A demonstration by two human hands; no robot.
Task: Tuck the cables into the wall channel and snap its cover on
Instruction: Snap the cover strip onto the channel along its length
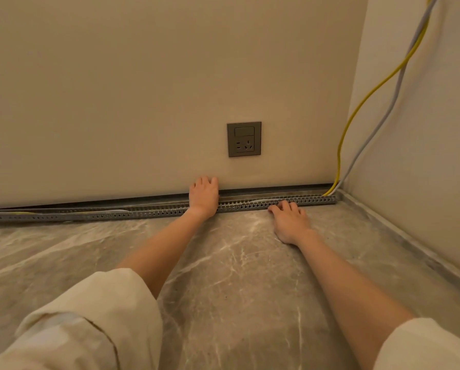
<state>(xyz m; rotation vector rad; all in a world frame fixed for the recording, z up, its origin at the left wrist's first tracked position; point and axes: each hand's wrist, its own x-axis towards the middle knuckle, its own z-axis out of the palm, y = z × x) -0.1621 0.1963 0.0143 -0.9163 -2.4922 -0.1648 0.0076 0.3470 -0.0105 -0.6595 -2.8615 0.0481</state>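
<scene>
A grey slotted cable channel [149,210] runs along the foot of the wall, from the left edge to the right corner. No cover is on it. A yellow cable [367,98] and a grey cable [391,102] hang down the right corner and enter the channel's right end; pale cable lies inside the channel [261,201]. My left hand [203,196] reaches over the channel, fingers bent against the wall base. My right hand [290,218] rests palm down on the floor, fingertips touching the channel's front wall. Neither hand holds anything.
A grey wall socket [244,139] sits on the wall above my left hand. The floor [237,276] is polished marble-patterned stone. A side wall [423,156] closes the space on the right, with a stone strip along its foot.
</scene>
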